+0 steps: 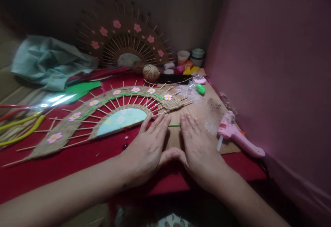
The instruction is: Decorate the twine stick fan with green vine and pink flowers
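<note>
Watching remotely, I see the thin green strand point(174, 125) on the board point(174, 139) bridging my left hand point(147, 147) and right hand point(200, 147), crosswise to their flat, outstretched fingers, neither hand clearly nearer.

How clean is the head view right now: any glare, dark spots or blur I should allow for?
Head view: dim overall; white glare streaks on the clear plastic; back fan sunk in shadow; picture edges smeared; green strand visible only between left hand and right hand.

Both hands' fingers point(160, 123) | on green strand point(174, 125) | pink glue gun point(239, 135) to the right
</note>
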Tool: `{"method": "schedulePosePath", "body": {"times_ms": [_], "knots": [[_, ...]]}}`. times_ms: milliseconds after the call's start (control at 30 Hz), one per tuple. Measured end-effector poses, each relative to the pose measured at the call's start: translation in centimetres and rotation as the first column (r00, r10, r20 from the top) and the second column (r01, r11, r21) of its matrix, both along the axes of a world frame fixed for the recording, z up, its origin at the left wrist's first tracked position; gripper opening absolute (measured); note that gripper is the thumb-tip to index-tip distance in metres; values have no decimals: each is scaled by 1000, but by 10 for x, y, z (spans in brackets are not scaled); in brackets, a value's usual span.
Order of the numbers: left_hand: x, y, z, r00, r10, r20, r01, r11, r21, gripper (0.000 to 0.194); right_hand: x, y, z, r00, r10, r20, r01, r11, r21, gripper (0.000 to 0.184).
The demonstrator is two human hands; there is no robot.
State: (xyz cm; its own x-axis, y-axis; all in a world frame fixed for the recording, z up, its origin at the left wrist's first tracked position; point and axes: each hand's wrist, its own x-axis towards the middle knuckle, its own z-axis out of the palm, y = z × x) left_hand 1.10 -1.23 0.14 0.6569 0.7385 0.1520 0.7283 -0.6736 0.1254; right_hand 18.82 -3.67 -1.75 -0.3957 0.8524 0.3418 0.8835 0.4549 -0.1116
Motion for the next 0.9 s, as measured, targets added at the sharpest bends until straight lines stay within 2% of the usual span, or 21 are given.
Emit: {"method": "schedulePosePath", "body": {"times_ms": [133, 233, 333, 500, 633, 733, 900], "knots": [[-4, 1, 6, 999, 9, 48, -6, 999, -54, 81, 11, -13, 6, 996, -54, -73, 61, 994, 95, 70], [-3, -1, 4, 997, 1, 72, 8, 992, -127, 78, 10, -20, 9, 997, -6, -75, 14, 993, 114, 68], [0, 1, 0, 996, -8, 85, 22, 986, -163, 72, 7, -15, 8, 997, 52, -52, -46, 993, 104, 69], [4, 3, -5, 991, -63, 119, 77, 990, -117, 72, 8, -3, 1, 996, 89, 3, -89, 988, 126, 78], [12, -4, -6, 989, -104, 108, 111, 992, -60, 79, 15, -3, -3, 999, 48, 17, -50, 992, 117, 83], [15, -10, -5, 989, -123, 85, 128, 990, -66, 81, 15, -5, -5, 996, 81, 44, -86, 989, 117, 87], [12, -17, -6, 992, -112, 55, 115, 992, -54, 80, 8, -14, -9, 988, 90, 129, -107, 986, 131, 74]]}}
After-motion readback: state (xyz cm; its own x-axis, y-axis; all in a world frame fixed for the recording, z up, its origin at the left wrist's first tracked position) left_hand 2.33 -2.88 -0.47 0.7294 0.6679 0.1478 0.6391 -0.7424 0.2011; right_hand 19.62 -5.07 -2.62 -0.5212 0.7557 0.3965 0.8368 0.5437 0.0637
